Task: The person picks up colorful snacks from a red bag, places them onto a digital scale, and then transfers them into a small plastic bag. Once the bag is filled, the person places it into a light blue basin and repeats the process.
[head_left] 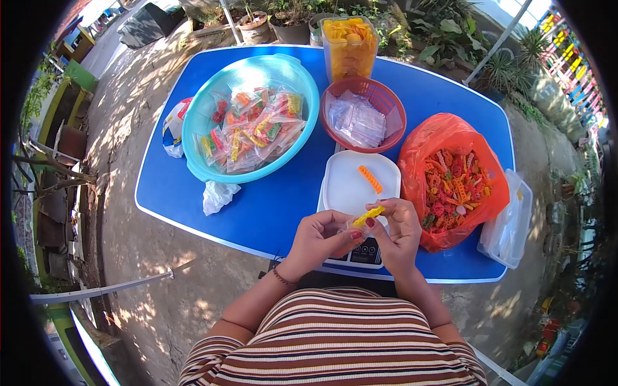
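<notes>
My left hand [320,239] pinches a small clear plastic bag [351,225] in front of my chest. In the fingers of my right hand [400,237] is a yellow ridged snack piece [369,216], its lower end at the bag's mouth. Both hands are over the near edge of a white kitchen scale [341,198], partly covering its button panel. One orange ridged snack piece [370,179] lies on the scale's pan. Right of it stands an orange-red plastic bag [421,151] full of loose, mostly red and orange snack pieces [458,186].
A turquoise basin [196,119] holds filled packets [257,128]. Behind the scale, a red basket [397,96] contains clear bags [357,119]; beyond it stands a tub of yellow pieces [351,48]. A clear container [512,225] sits at the blue table's [270,225] right edge, crumpled white plastic [219,195] at left.
</notes>
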A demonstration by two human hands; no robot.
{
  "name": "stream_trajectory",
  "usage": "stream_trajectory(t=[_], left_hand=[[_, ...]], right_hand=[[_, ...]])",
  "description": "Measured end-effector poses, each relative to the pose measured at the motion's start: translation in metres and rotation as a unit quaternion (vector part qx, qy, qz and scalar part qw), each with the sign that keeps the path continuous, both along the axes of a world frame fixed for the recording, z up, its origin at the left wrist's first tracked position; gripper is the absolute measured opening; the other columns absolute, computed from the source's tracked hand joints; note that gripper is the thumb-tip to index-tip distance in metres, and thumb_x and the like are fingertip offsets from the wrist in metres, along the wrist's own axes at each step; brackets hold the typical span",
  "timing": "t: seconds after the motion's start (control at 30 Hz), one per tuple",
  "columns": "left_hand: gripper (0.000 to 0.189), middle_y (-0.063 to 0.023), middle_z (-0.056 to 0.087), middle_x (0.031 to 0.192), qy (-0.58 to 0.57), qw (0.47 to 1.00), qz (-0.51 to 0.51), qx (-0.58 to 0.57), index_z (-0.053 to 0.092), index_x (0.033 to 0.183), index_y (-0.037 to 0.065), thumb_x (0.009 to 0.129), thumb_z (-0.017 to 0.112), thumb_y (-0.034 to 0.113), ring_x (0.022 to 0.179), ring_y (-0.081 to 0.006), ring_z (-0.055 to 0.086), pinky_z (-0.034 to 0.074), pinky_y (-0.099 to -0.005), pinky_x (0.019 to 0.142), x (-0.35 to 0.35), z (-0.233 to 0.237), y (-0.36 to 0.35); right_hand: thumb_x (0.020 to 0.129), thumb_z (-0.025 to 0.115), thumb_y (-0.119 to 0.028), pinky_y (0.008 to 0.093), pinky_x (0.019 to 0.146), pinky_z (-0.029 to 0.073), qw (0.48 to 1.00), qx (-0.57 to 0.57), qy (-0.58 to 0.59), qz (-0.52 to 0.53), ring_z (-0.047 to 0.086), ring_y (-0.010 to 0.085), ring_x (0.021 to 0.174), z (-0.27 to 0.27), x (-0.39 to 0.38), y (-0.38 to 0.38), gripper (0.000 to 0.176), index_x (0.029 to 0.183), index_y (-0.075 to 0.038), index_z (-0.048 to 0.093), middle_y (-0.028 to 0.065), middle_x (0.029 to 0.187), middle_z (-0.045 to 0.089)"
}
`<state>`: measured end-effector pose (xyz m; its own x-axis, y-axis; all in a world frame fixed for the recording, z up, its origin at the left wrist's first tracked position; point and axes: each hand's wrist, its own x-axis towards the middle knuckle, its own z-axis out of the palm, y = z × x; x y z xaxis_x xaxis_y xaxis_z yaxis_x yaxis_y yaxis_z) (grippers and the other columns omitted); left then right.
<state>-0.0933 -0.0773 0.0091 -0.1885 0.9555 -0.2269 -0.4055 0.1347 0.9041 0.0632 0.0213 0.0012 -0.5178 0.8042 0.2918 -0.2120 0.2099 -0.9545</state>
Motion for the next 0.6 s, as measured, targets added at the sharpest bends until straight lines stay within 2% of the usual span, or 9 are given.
stream_trajectory(t=[0.2,0.3,0.4,0.5,0.6], left_hand=[[0.032,-0.0112,0.074,0.103,-0.016,1.000,-0.016,-0.018,0.066,0.116,-0.005,0.091,0.075,0.013,0.091,-0.0114,0.071,0.056,-0.0208,0.078,-0.002,0.006,-0.002],[0.033,-0.0107,0.074,0.103,-0.014,1.000,-0.004,-0.009,0.065,0.118,-0.005,0.092,0.075,0.013,0.090,-0.0105,0.071,0.056,-0.0195,0.075,0.000,-0.002,-0.004],[0.032,-0.0104,0.074,0.102,-0.001,1.000,0.005,0.002,0.065,0.119,-0.004,0.093,0.073,0.013,0.087,-0.0086,0.070,0.054,-0.0184,0.072,0.002,-0.006,-0.004],[0.031,-0.0096,0.074,0.101,0.002,1.000,0.003,-0.003,0.066,0.119,-0.004,0.094,0.072,0.014,0.085,-0.0069,0.068,0.053,-0.0179,0.071,0.001,-0.010,-0.004],[0.031,-0.0086,0.074,0.101,0.010,1.000,0.007,0.009,0.065,0.119,-0.004,0.095,0.071,0.015,0.084,-0.0062,0.067,0.052,-0.0186,0.073,0.001,-0.010,-0.004]], right_hand=[[0.095,0.067,-0.002,0.0284,0.092,0.048,1.000,-0.020,-0.019,-0.012,0.062,0.0163,0.102,0.000,-0.001,-0.012,0.018,0.111,0.005,0.062,0.0127,0.105,0.065],[0.096,0.066,-0.004,0.0290,0.091,0.048,0.999,0.008,-0.045,-0.024,0.063,0.0182,0.101,0.001,-0.001,-0.011,0.018,0.112,0.005,0.064,0.0147,0.104,0.066],[0.095,0.064,0.001,0.0298,0.097,0.046,0.994,0.084,-0.065,-0.024,0.060,0.0176,0.108,-0.007,0.002,-0.011,0.025,0.120,0.003,0.060,0.0144,0.116,0.062],[0.093,0.067,0.000,0.0319,0.097,0.045,0.976,0.180,-0.093,-0.080,0.059,0.0216,0.110,-0.002,-0.004,-0.008,0.022,0.115,0.001,0.065,0.0156,0.118,0.060],[0.092,0.068,-0.007,0.0364,0.091,0.048,0.983,0.151,-0.085,-0.052,0.061,0.0271,0.104,-0.004,-0.004,-0.010,0.018,0.110,-0.003,0.072,0.0172,0.121,0.062]])
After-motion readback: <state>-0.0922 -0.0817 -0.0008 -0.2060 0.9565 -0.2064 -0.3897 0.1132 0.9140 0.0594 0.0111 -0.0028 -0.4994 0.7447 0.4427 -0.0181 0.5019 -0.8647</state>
